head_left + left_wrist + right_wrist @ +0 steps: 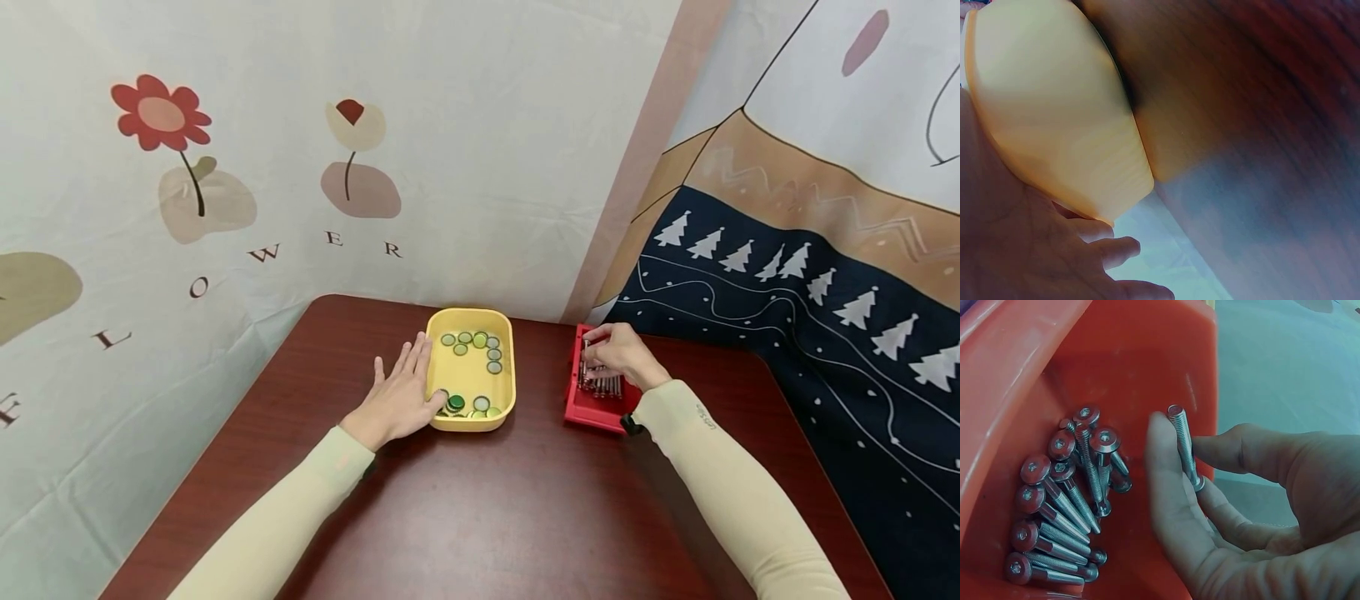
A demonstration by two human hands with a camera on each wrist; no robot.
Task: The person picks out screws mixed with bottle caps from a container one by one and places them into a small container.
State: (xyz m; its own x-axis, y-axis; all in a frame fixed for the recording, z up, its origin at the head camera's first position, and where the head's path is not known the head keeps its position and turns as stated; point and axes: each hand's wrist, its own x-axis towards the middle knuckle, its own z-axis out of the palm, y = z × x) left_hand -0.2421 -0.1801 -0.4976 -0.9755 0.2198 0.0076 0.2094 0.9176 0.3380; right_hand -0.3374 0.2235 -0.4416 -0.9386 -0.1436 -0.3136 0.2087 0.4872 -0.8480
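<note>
My left hand (401, 396) lies with straight fingers along the left side of a yellow tray (471, 425), its thumb at the near left rim. Several bottle caps (480, 339) lie inside the tray, in far and near groups. In the left wrist view, the palm and fingers run along the tray's outer wall (1066, 119). My right hand (622, 354) is over a red bin (596, 415). Between thumb and fingers it pinches a silver bolt (1183, 444), as the right wrist view shows. Several more bolts (1060, 512) lie heaped in the bin.
Both containers stand near the far edge of a dark reddish-brown table (480, 517). A printed curtain (480, 150) hangs right behind it, and a dark blue tree-patterned cloth (810, 333) borders the right side.
</note>
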